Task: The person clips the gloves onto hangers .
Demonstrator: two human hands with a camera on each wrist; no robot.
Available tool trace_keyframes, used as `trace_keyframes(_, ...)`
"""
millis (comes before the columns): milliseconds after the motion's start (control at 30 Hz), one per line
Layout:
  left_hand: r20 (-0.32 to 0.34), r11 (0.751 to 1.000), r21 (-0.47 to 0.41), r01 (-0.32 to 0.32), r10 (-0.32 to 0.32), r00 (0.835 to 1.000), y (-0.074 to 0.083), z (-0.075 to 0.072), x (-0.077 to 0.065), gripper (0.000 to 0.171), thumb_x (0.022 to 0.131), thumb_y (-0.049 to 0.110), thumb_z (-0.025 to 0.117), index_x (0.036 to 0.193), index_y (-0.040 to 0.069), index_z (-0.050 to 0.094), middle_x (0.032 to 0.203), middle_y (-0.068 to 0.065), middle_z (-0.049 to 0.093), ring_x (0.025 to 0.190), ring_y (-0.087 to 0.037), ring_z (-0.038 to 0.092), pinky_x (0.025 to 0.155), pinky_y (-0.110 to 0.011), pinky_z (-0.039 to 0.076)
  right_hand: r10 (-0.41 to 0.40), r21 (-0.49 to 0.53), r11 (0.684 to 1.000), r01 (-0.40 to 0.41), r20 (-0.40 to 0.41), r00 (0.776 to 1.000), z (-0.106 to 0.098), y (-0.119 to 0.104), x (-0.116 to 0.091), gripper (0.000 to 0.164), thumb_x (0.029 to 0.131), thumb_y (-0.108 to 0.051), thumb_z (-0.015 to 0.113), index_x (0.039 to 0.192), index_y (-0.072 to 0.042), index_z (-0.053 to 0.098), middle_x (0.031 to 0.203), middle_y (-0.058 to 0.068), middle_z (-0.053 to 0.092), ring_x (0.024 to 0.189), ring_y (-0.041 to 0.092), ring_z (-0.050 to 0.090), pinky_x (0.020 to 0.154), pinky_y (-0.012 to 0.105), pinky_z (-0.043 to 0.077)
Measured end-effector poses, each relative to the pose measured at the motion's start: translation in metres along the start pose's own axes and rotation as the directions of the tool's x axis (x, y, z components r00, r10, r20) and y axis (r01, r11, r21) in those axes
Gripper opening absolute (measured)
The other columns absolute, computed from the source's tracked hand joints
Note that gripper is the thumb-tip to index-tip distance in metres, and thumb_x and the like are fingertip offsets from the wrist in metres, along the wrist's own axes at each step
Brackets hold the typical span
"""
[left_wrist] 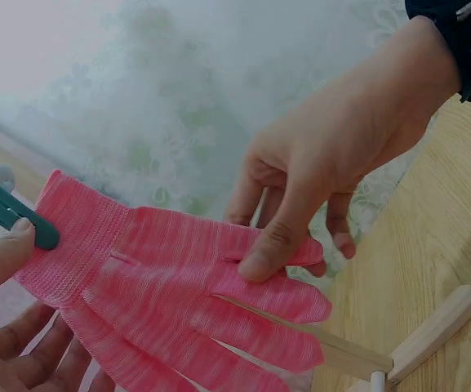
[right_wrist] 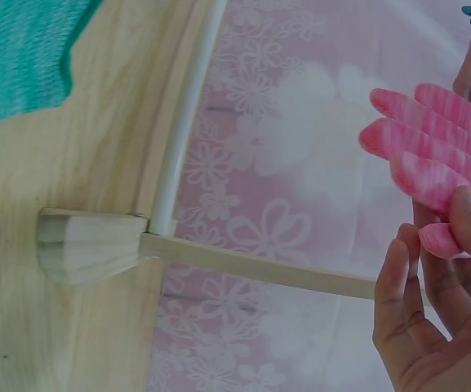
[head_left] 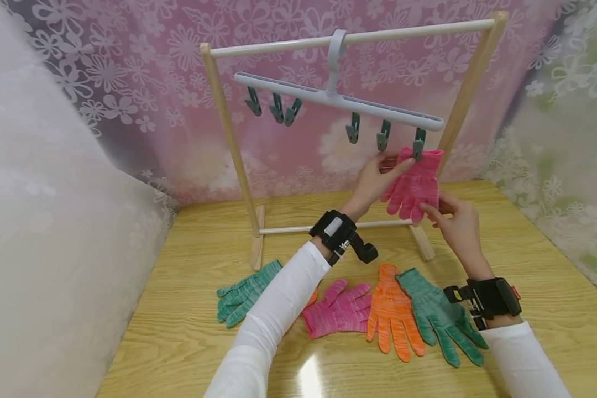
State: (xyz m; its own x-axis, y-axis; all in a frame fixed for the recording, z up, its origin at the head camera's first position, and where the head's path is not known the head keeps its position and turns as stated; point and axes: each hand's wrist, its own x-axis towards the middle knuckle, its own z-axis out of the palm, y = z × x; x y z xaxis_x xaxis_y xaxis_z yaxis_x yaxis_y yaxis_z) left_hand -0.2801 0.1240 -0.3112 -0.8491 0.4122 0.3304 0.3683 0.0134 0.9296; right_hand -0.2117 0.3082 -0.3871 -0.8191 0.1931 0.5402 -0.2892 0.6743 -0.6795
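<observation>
A pink knitted glove [head_left: 414,185] hangs cuff up, fingers down, at the right end of the grey clip hanger [head_left: 308,95]. A dark green clip [head_left: 418,145] sits over its cuff. My left hand [head_left: 373,179] holds the cuff, thumb in front against the clip's lower end and fingers behind, as the left wrist view shows. Lower down, my right hand [head_left: 459,226] pinches an outer finger of the glove between thumb and fingers. In the right wrist view, the fingertips of the pink glove [right_wrist: 439,155] spread above the right hand [right_wrist: 439,327].
Several bare green clips [head_left: 354,128] hang along the tilted hanger. A wooden rack [head_left: 226,132] carries it on a white rod. On the table lie green gloves [head_left: 246,293], another pink glove [head_left: 339,312] and an orange glove [head_left: 394,315]. My left sleeve partly covers another orange piece.
</observation>
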Motion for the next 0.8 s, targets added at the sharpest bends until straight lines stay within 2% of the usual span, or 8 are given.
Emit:
trace_keyframes(200,-0.108,0.997,-0.073,-0.026,0.018,0.994,0.005,-0.006,0.003,0.049,0.086,0.037,0.064,0.126,0.014,0.049,0.114,0.003,0.058,0.100,0.002,0.052,0.087,-0.014,0.047,0.027,-0.033,0.999,-0.025,0.047,0.999,-0.002,0.010,-0.007,0.034,0.084,-0.029,0.067,0.112,-0.009,0.066,0.085,0.018,0.069,0.064,0.000,0.057,0.049,0.007,0.046)
trace_keyframes(300,-0.139,0.997,-0.069,-0.044,0.034,0.990,0.010,-0.010,0.007,0.050,0.087,0.038,0.062,0.130,0.016,0.047,0.119,0.004,0.057,0.103,0.003,0.051,0.090,-0.014,0.045,0.037,-0.058,0.998,-0.033,0.082,0.996,-0.004,0.014,-0.011,0.036,0.085,-0.030,0.066,0.115,-0.010,0.064,0.091,0.019,0.070,0.066,0.002,0.058,0.049,0.007,0.046)
trace_keyframes(400,-0.125,0.997,-0.041,-0.061,0.056,0.991,0.018,-0.015,0.007,0.052,0.089,0.039,0.058,0.135,0.018,0.045,0.128,0.003,0.054,0.107,0.004,0.048,0.094,-0.014,0.042,0.039,-0.091,0.995,-0.028,0.121,0.992,-0.006,0.017,-0.015,0.037,0.085,-0.031,0.066,0.116,-0.011,0.062,0.094,0.019,0.070,0.071,0.012,0.062,0.050,0.009,0.047)
trace_keyframes(467,-0.117,0.996,-0.021,-0.084,0.081,0.990,0.026,-0.018,0.003,0.050,0.092,0.037,0.054,0.137,0.016,0.044,0.131,-0.001,0.053,0.110,0.003,0.047,0.096,-0.015,0.040,0.024,-0.129,0.992,-0.005,0.146,0.989,-0.008,0.018,-0.017,0.037,0.085,-0.032,0.065,0.115,-0.010,0.062,0.095,0.020,0.070,0.074,0.022,0.063,0.052,0.015,0.050)
trace_keyframes(533,-0.120,0.994,-0.007,-0.106,0.104,0.987,0.037,-0.021,-0.003,0.048,0.094,0.033,0.052,0.138,0.015,0.043,0.132,-0.004,0.054,0.111,0.003,0.047,0.098,-0.016,0.040,-0.004,-0.156,0.987,0.032,0.171,0.985,-0.009,0.018,-0.021,0.037,0.085,-0.031,0.066,0.114,-0.010,0.063,0.095,0.020,0.070,0.077,0.029,0.062,0.055,0.027,0.054)
trace_keyframes(633,-0.130,0.992,0.010,-0.128,0.128,0.983,0.053,-0.024,-0.011,0.047,0.096,0.029,0.048,0.138,0.010,0.042,0.134,-0.009,0.053,0.113,0.002,0.048,0.100,-0.018,0.040,-0.059,-0.192,0.976,0.101,0.214,0.975,-0.009,0.020,-0.027,0.033,0.085,-0.029,0.067,0.112,-0.011,0.064,0.094,0.017,0.070,0.077,0.030,0.062,0.058,0.043,0.053)
trace_keyframes(700,-0.136,0.990,0.014,-0.141,0.141,0.981,0.060,-0.025,-0.015,0.046,0.097,0.028,0.046,0.138,0.008,0.042,0.135,-0.010,0.052,0.114,0.002,0.047,0.101,-0.018,0.039,-0.091,-0.215,0.965,0.150,0.263,0.961,-0.008,0.021,-0.033,0.030,0.084,-0.027,0.067,0.110,-0.012,0.065,0.093,0.014,0.071,0.076,0.028,0.063,0.059,0.045,0.053)
trace_keyframes(800,-0.144,0.987,0.008,-0.159,0.158,0.977,0.066,-0.025,-0.018,0.044,0.098,0.027,0.045,0.137,0.007,0.044,0.136,-0.009,0.052,0.115,0.003,0.045,0.102,-0.019,0.038,-0.121,-0.240,0.946,0.219,0.365,0.923,-0.006,0.024,-0.042,0.026,0.083,-0.024,0.068,0.107,-0.013,0.067,0.093,0.011,0.071,0.075,0.024,0.063,0.056,0.040,0.053)
